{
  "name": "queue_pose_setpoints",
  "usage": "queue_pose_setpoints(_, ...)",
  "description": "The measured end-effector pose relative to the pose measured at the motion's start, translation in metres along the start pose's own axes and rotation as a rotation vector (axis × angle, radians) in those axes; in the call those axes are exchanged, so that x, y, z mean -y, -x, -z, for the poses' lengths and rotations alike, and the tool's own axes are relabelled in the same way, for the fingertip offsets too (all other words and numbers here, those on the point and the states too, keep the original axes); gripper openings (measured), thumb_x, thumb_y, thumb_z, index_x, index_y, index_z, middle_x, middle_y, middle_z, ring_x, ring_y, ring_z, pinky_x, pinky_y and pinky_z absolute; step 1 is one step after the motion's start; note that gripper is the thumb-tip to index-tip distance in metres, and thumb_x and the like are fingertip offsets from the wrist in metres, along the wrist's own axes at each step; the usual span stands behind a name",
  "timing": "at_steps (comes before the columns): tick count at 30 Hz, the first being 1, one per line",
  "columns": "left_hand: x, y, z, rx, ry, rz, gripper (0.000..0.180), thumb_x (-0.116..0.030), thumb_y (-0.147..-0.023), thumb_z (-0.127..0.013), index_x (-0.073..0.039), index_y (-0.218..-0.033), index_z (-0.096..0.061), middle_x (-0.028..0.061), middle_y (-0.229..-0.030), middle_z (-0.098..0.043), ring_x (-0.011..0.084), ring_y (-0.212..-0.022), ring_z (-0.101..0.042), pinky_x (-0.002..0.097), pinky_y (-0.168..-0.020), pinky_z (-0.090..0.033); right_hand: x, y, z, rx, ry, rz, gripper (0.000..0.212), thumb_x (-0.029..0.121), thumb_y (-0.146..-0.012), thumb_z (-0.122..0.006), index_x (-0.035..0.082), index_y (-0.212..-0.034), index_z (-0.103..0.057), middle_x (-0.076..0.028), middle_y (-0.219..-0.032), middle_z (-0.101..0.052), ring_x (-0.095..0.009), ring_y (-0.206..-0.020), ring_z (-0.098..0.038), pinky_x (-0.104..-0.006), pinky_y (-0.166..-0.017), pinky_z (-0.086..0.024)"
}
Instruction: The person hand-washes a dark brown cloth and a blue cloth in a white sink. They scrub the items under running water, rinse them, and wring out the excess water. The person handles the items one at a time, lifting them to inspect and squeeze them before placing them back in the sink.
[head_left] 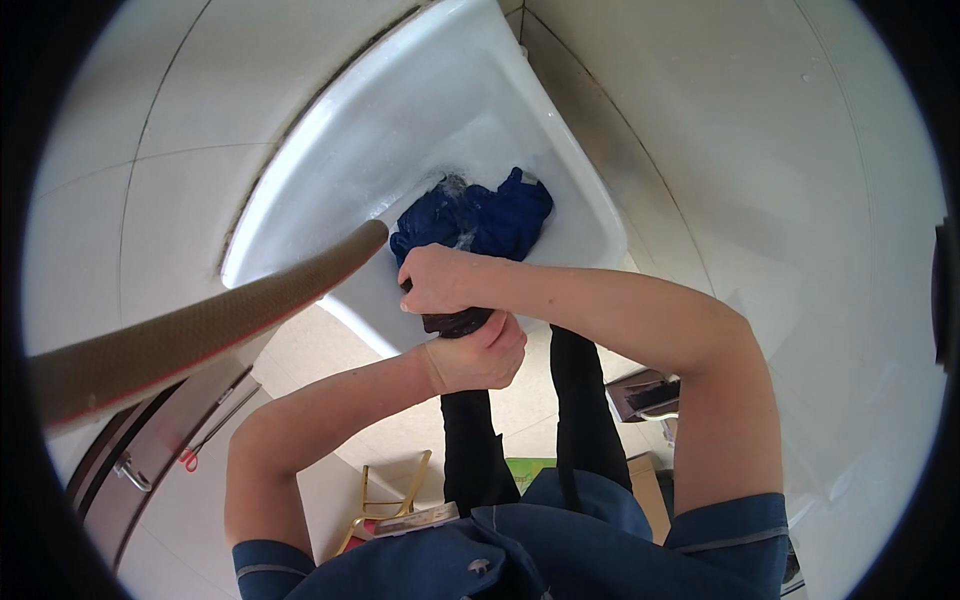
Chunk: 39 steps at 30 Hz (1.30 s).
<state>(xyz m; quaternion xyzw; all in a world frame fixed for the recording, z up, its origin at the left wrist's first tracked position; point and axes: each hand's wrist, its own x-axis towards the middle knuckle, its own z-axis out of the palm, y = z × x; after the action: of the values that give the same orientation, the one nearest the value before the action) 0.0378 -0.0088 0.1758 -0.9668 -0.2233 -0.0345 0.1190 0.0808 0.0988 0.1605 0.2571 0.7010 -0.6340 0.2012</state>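
Note:
A crumpled dark brown cloth (458, 323) is bunched between my two hands over the near edge of the white corner basin. My right hand (440, 281) closes over its upper end, and my left hand (482, 356) is wrapped round its lower end. The cloth's exact kind is hidden by my fingers. Just beyond my right hand, a wet blue cloth (508, 220) lies crumpled in the basin (420, 110), with clear water splashing on it. A tan hose (300, 277) with a red stripe reaches in from the left, its end close to the blue cloth.
Pale tiled walls (215, 80) enclose the basin on both sides. Below on the left are a door handle (132, 474) and red-handled scissors (190, 458). A gold-framed stool (420, 480) stands near my legs, and a cardboard box (650, 490) sits to their right.

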Motion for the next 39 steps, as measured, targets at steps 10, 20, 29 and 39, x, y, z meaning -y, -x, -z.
queue_pose_setpoints(10,0.018,0.005,0.028,0.052,0.162,-0.184,0.017,-0.022,-0.067,-0.06,-0.009,-0.076,-0.067,0.0044,-0.085,-0.065,0.0245,-0.097,-0.059,0.0436,-0.096,-0.044,-0.004,0.026,0.001,-0.347,-0.269,0.052,0.03,0.023,-0.077,-0.066,-0.001,-0.095,-0.067,-0.017,-0.094,-0.07,-0.027,-0.082,-0.068,-0.033,-0.077,-0.053)
queue_pose_setpoints(20,0.09,-0.051,0.203,-1.031,1.322,1.229,0.025,0.005,-0.087,-0.052,0.001,-0.11,-0.06,0.0116,-0.115,-0.064,0.0205,-0.109,-0.059,0.0329,-0.098,-0.044,0.064,0.239,0.027,-0.631,-0.954,0.508,0.034,0.008,-0.089,-0.053,0.007,-0.122,-0.056,-0.005,-0.114,-0.059,-0.014,-0.11,-0.054,-0.0277,-0.092,-0.045)
queue_pose_setpoints(29,0.107,-0.069,0.324,-0.88,1.617,0.774,0.024,0.001,-0.089,-0.052,0.0,-0.112,-0.058,0.0175,-0.107,-0.067,0.0252,-0.112,-0.059,0.0356,-0.095,-0.047,0.149,0.338,0.005,-0.602,-1.042,0.705,0.041,0.015,-0.089,-0.052,0.004,-0.129,-0.054,-0.01,-0.116,-0.059,-0.017,-0.103,-0.057,-0.0293,-0.093,-0.043)
queue_pose_setpoints(39,0.111,-0.063,0.422,-0.447,1.454,0.753,0.048,-0.005,-0.083,-0.066,-0.005,-0.129,-0.053,0.0071,-0.107,-0.066,0.0141,-0.099,-0.062,0.0302,-0.09,-0.049,0.258,0.431,-0.007,-1.414,0.016,0.731,0.017,0.007,-0.081,-0.071,0.002,-0.096,-0.067,-0.006,-0.094,-0.061,-0.015,-0.084,-0.059,-0.0274,-0.075,-0.048)
